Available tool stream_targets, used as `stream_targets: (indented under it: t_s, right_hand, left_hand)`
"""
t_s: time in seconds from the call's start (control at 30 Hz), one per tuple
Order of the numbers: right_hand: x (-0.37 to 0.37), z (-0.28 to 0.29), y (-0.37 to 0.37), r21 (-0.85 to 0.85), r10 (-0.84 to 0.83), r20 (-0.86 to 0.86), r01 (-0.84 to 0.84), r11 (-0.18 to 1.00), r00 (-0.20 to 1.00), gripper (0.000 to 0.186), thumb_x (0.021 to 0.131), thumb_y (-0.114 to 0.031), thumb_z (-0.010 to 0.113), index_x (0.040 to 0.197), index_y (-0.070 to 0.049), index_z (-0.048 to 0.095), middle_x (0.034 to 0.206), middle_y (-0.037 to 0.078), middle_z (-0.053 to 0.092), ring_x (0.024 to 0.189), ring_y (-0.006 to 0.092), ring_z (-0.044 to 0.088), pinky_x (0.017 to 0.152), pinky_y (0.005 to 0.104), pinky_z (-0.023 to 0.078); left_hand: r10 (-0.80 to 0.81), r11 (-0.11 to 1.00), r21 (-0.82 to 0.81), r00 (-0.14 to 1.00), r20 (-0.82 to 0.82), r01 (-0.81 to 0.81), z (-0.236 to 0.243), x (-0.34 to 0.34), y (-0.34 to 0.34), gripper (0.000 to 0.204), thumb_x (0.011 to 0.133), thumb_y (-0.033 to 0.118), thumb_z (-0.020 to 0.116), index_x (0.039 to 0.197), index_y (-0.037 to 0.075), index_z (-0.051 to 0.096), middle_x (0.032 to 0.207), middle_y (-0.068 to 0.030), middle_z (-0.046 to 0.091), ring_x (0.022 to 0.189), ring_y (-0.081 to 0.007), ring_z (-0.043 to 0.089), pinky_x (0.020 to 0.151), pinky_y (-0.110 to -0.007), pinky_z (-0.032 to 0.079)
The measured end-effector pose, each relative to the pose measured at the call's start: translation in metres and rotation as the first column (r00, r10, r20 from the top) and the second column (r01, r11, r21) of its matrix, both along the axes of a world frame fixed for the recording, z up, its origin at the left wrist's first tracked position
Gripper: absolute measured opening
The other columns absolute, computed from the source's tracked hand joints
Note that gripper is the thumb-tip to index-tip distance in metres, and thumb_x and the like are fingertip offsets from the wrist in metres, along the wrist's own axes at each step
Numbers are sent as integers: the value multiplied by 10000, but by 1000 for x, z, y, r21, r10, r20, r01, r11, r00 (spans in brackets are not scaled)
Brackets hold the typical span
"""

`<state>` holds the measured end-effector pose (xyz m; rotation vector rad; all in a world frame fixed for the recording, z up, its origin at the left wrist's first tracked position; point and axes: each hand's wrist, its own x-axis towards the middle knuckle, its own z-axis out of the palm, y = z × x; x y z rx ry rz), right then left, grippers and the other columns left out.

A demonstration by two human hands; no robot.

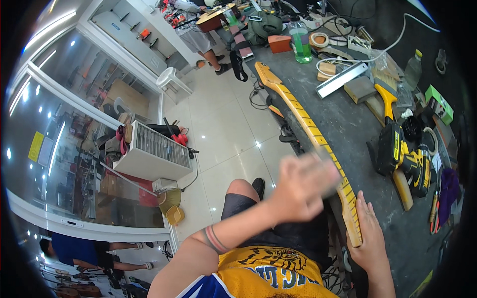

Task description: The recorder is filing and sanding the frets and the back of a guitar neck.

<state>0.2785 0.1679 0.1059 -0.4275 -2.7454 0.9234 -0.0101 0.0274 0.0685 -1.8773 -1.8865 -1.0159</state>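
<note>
A pale yellow guitar neck with dark frets lies along the near edge of the dark workbench, its headstock at the far end. At its near end, my right hand grips the heel, thumb on one side and fingers along the other. My left hand is over the middle of the fretboard with its fingers curled. Motion blurs its fingertips, and what they hold, if anything, cannot be made out.
On the bench to the right lie a yellow-black cordless drill, a yellow-handled brush, a metal bar and tape rolls. A green-liquid bottle stands farther back. Left are a drawer cabinet and white stool. Other people stand away.
</note>
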Motion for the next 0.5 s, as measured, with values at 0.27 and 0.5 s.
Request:
stream_targets:
  t_s: [0.27,0.5]
  right_hand:
    - [-14,-4,7,3,27,-26,-26,1000,999,998,893,-4,814,1804,35,407,1862,288,459,1696,433,504,1420,577,379]
    - [-3,20,19,213,80,175,-117,970,981,987,958,-294,916,1795,-27,466,1858,214,504,1736,402,463,1454,668,238]
  left_hand:
    - [-155,988,8,985,-69,156,-2,27,-10,701,793,257,787,1490,202,854,1558,-21,783,1498,-325,622,1168,-566,429]
    - [170,981,99,984,-49,-164,-1,-64,19,708,772,72,748,1474,111,835,1542,-68,784,1457,-395,625,1261,-505,447]
